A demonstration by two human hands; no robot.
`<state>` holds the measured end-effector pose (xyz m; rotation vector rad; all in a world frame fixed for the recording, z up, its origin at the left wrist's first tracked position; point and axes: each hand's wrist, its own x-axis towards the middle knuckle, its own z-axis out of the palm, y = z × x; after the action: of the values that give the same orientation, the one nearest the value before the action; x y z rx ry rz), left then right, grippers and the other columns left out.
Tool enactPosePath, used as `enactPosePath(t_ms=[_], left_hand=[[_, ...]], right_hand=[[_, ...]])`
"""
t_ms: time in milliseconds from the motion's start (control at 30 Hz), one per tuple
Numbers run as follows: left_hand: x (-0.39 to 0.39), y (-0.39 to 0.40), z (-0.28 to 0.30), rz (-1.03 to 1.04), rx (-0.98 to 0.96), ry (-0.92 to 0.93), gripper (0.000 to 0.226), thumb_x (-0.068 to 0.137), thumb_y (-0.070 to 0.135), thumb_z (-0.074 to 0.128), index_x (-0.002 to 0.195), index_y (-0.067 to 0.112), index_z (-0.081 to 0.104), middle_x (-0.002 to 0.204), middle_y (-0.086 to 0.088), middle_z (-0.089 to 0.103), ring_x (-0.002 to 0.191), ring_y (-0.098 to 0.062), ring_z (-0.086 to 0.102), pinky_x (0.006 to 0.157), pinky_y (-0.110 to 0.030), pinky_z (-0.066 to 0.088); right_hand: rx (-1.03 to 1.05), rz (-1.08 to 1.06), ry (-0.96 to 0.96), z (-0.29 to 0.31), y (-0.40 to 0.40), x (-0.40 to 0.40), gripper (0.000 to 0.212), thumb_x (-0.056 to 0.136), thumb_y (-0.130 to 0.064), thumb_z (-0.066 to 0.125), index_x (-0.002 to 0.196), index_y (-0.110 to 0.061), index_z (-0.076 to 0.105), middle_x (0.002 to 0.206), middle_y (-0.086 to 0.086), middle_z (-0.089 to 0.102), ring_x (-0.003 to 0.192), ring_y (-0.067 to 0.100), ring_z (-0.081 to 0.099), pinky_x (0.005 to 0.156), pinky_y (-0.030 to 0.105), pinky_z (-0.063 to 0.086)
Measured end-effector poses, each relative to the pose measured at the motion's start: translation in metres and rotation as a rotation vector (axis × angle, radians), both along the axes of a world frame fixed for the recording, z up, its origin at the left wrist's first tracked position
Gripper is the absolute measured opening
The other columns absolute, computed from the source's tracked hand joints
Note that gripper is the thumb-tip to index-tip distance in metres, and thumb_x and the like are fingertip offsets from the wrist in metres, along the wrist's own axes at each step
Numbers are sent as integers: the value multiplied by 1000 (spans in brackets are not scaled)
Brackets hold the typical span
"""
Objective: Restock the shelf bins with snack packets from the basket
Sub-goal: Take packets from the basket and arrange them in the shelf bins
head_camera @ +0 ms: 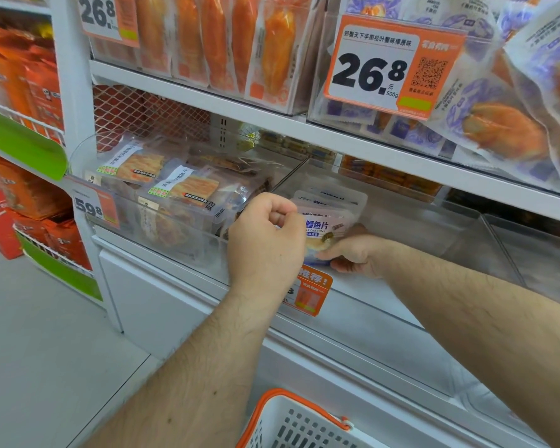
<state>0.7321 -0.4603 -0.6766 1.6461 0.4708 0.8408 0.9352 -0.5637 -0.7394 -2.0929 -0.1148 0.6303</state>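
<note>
A pale cod-fillet snack packet [325, 226] with blue lettering stands upright at the left end of a clear shelf bin [411, 221]. More packets of the same kind stand right behind it. My right hand [353, 253] grips its lower end from the right, thumb across the front. My left hand [265, 236] is curled at the packet's upper left edge and pinches it between thumb and forefinger. The white basket [291, 425] with an orange rim is at the bottom of the view, and its inside is hidden.
The neighbouring clear bin [175, 202] on the left holds several dried-fish packets. An orange price tag [311, 294] hangs on the bin front under my hands. The shelf above [272, 121] carries orange and purple packets and a 26.8 sign [385, 66]. Grey floor lies on the left.
</note>
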Motion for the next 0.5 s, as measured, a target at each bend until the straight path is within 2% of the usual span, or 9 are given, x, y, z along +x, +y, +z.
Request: enactPosePath(t_ms=[100, 233, 300, 400, 500], left_hand=[[-1, 0, 0, 2, 6, -7, 15, 87, 13, 60, 79, 25, 63, 68, 10, 59, 62, 9, 55, 49, -6, 39], [-2, 0, 1, 0, 10, 11, 15, 88, 15, 60, 79, 27, 63, 68, 11, 60, 62, 3, 57, 48, -8, 39], [-2, -1, 1, -4, 3, 7, 16, 88, 14, 60, 78, 27, 62, 69, 11, 60, 63, 5, 58, 48, -8, 40], [0, -3, 1, -3, 4, 4, 17, 88, 14, 59, 76, 27, 61, 69, 9, 61, 66, 2, 62, 52, -15, 46], [1, -5, 1, 5, 19, 9, 18, 87, 15, 60, 74, 27, 60, 70, 8, 62, 72, -5, 65, 56, -24, 51]], right_hand=[[-10, -2, 9, 2, -5, -1, 39, 78, 4, 77, 111, -13, 65, 111, 9, 70, 104, 25, 66, 90, 38, 58], [-16, -14, -6, 3, -5, -3, 31, 80, 8, 72, 101, -13, 63, 111, 10, 68, 104, 27, 66, 90, 39, 58], [-26, -17, -45, 4, -3, -5, 30, 80, 9, 73, 98, -12, 63, 107, 8, 67, 98, 25, 67, 82, 33, 60], [-2, -18, -106, 3, 4, -12, 33, 77, 10, 75, 100, -12, 65, 98, 4, 67, 84, 19, 67, 57, 20, 54], [74, -38, -118, -3, 8, -14, 44, 70, 10, 81, 106, -11, 67, 105, 6, 71, 92, 24, 70, 67, 28, 60]])
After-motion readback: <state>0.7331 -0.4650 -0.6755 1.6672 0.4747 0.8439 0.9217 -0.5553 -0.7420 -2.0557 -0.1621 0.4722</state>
